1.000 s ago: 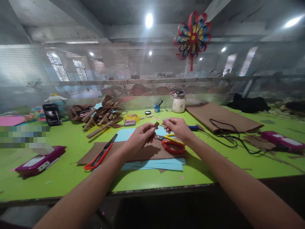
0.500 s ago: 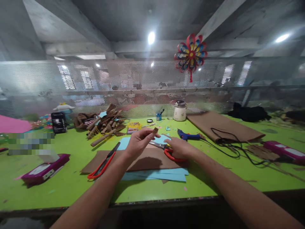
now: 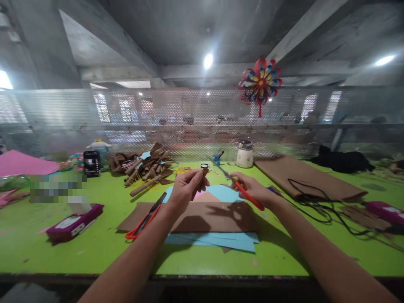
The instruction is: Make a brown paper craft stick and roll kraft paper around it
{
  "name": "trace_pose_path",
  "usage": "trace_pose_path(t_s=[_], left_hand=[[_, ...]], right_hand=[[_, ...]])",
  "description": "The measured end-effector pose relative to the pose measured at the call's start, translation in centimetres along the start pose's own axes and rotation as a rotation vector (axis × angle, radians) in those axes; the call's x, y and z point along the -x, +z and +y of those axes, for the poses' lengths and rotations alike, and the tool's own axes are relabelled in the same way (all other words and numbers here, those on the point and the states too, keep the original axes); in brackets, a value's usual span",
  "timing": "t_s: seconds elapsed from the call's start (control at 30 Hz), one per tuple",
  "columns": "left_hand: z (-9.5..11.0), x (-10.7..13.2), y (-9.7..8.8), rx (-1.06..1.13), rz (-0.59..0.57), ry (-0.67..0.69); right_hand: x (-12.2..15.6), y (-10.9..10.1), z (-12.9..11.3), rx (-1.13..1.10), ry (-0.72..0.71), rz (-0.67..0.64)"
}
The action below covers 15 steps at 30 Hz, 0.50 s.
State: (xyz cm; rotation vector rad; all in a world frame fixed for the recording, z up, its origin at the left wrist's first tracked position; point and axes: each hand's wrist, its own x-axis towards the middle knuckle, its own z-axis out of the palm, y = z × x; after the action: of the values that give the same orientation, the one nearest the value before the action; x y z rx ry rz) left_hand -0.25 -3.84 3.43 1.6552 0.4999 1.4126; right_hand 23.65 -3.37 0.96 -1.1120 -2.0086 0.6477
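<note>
My left hand is closed in a pinch on a small piece of brown paper, whose edge barely shows above the fingertips. Raised over the table, my right hand grips scissors with red-orange handles; their blades point up and away, apart from the paper piece. Below both hands lies a folded sheet of brown paper, with light blue paper sticking out from under its near side. A second pair of red-handled scissors rests across the sheet's left end.
Rolled brown paper pieces are heaped at back left. A tissue box and a phone stand left. Behind are a white bottle and small blue jar. Large brown paper and a black cable lie right.
My right hand has lifted the scissors off the brown sheet, and their blades now point upward. My left hand still pinches the small piece. The view has shifted slightly.
</note>
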Motion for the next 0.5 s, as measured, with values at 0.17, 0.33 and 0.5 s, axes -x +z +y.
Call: trace_pose_path(t_s=[0.17, 0.33, 0.5], left_hand=[[0.3, 0.1, -0.1, 0.060, -0.030, -0.064], [0.7, 0.1, 0.0, 0.000, -0.034, -0.108], [0.9, 0.1, 0.0, -0.111, -0.038, -0.069]], right_hand=[[1.2, -0.8, -2.4, -0.072, -0.092, -0.046], [1.6, -0.5, -4.2, 0.154, -0.166, -0.029], [1.7, -0.6, -4.6, 0.253, -0.210, 0.004]])
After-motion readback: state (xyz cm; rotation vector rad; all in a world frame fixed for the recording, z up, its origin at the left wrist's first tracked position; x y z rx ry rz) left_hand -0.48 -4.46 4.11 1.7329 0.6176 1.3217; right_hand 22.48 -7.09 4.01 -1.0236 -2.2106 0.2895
